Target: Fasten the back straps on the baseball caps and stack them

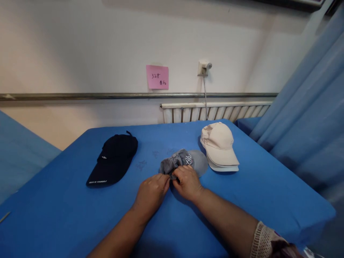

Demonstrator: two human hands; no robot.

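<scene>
A grey baseball cap [200,162] with white lettering lies near the middle of the blue-covered table, its brim pointing right. My left hand [152,191] pinches the cap's near lower edge, fingers closed. Close beside it, my right hand [187,182] also grips that edge, below the lettering. What exactly lies between the fingertips is partly hidden. To the left rests a black baseball cap [115,157], its brim toward me with small white text. On the right, a cream baseball cap [219,139] sits on top of another pale cap [215,167].
A blue sheet covers the table [70,208]. Behind it are a metal rail [107,96], a radiator [228,111] and a wall socket [203,68] with a hanging cord. A pink note [157,77] is on the wall. Blue curtains [306,100] hang at the right.
</scene>
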